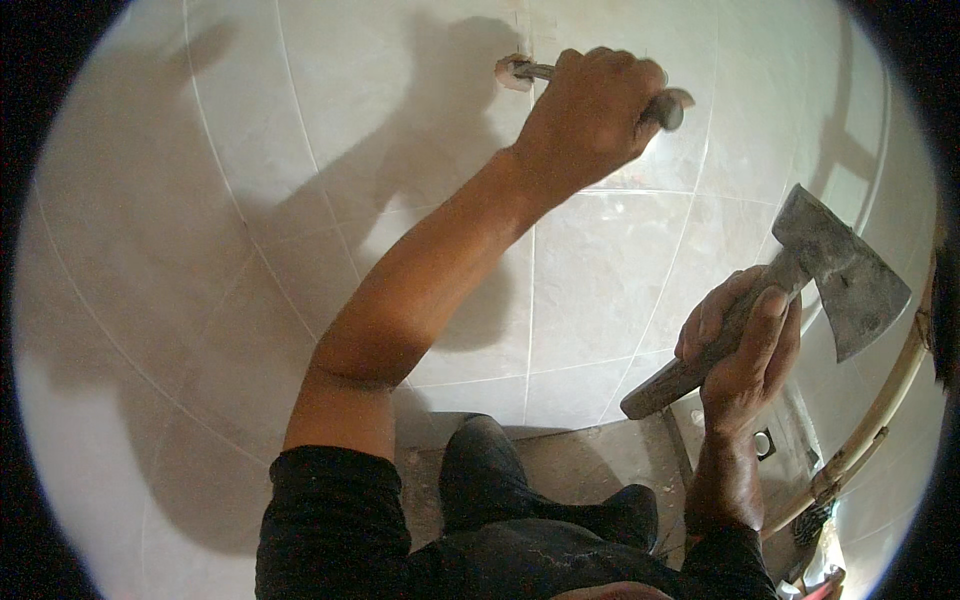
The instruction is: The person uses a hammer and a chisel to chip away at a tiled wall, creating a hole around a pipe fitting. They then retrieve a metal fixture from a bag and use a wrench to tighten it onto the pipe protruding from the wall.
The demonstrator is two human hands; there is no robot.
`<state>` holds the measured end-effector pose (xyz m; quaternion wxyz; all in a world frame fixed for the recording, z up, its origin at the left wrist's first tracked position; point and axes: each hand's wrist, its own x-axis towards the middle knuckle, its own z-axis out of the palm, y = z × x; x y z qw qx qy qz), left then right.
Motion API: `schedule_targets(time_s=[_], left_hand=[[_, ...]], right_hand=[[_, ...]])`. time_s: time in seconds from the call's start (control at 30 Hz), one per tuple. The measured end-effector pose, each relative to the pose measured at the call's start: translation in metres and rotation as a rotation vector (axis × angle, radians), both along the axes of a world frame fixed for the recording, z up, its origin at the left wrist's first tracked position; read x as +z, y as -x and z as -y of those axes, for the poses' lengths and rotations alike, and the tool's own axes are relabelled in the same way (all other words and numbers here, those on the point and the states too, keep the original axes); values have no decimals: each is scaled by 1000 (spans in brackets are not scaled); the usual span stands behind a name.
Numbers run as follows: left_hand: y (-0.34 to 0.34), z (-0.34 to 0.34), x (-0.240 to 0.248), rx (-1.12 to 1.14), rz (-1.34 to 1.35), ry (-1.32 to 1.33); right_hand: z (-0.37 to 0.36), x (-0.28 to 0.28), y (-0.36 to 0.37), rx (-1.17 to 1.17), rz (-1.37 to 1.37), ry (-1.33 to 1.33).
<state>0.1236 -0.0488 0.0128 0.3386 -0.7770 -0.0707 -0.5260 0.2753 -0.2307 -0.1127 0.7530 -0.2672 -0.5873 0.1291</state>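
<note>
My left hand (600, 105) is wrapped round a metal chisel (541, 71), held up against the tiled wall (620, 240). Its tip reaches into a rough, broken hole (508, 75) in the pale tile, and its blunt round end sticks out on the other side of my fist. Lower and to the right, my right hand (745, 340) grips a hatchet (845, 280) by its short, worn handle. The grey hatchet head is raised above that hand, apart from the chisel, with its wide blade turned to the right.
A bent wooden or bamboo pole (890, 405) runs along the right side. Below lies a dusty floor (590, 465), with a board-like piece with a round hole (765, 445) near my right wrist. Several small items (825, 560) sit at the lower right.
</note>
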Motion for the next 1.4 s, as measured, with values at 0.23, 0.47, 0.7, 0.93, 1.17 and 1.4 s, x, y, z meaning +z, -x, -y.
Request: schedule_targets(time_s=[0.23,0.47,0.7,0.93,1.17,1.4], left_hand=[[25,82,71,8,68,903],[33,38,91,-25,165,922],[26,33,84,-133,123,863],[28,30,87,36,145,778],[23,29,73,111,115,706],[35,9,67,-19,62,644]], right_hand=[[-14,24,-2,-22,62,55],[-24,90,1,-210,292,22],[-27,140,11,-214,200,-345],[-5,162,27,-369,330,-100],[4,164,33,-418,434,160],[-13,155,30,-295,541,249]])
